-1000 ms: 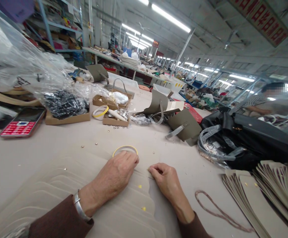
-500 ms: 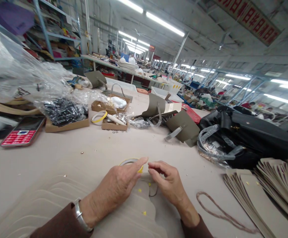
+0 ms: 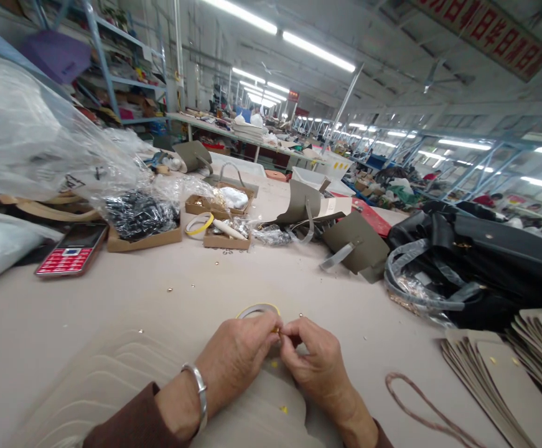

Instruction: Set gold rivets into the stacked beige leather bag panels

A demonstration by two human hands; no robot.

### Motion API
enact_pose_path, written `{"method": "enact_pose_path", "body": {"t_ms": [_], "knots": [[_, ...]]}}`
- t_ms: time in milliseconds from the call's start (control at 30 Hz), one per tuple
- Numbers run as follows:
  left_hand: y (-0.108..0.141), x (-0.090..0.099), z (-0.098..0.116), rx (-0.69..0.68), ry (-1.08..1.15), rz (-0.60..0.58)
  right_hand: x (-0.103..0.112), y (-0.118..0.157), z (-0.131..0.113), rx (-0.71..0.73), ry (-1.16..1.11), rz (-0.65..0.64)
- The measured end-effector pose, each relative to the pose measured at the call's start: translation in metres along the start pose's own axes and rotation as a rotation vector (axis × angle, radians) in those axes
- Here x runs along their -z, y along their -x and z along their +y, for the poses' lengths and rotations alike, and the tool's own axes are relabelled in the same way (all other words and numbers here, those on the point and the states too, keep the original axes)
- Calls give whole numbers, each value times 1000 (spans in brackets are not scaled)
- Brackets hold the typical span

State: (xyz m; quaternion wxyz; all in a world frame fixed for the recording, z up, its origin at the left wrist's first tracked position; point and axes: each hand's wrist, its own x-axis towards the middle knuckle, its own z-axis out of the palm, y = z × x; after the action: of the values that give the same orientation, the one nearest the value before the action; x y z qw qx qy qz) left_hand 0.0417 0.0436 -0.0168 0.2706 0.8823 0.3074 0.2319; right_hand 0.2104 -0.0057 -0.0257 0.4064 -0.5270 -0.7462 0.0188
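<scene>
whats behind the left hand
The upper arc of a yellow-edged tape roll shows beyond the left hand. The hand covers the roll's near side, so whatever lies under that part cannot be seen.

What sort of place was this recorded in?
Probably a bag-making workshop: a black bag lies near a stack of beige pieces, and long ceiling lights run overhead.
</scene>
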Motion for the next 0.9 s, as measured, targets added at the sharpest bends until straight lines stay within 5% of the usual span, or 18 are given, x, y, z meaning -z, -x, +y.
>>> {"method": "enact_pose_path", "body": {"t_ms": [167,367,567,733,900], "knots": [[1,-4,-1,-20,-48,62,1,-1,-3,-174,-104,3],[-1,-5,-2,-192,-180,245,-1,-8,-17,-761,-530,-71],[5,-4,8,-286,-204,346,4,-13,2,-906,-641,13],[2,-6,5,-110,-350,129,18,-12,45,-1054,-583,-28],[-5,-3,1,76,-447,-118,15,-9,62,-1073,-496,-87]]}}
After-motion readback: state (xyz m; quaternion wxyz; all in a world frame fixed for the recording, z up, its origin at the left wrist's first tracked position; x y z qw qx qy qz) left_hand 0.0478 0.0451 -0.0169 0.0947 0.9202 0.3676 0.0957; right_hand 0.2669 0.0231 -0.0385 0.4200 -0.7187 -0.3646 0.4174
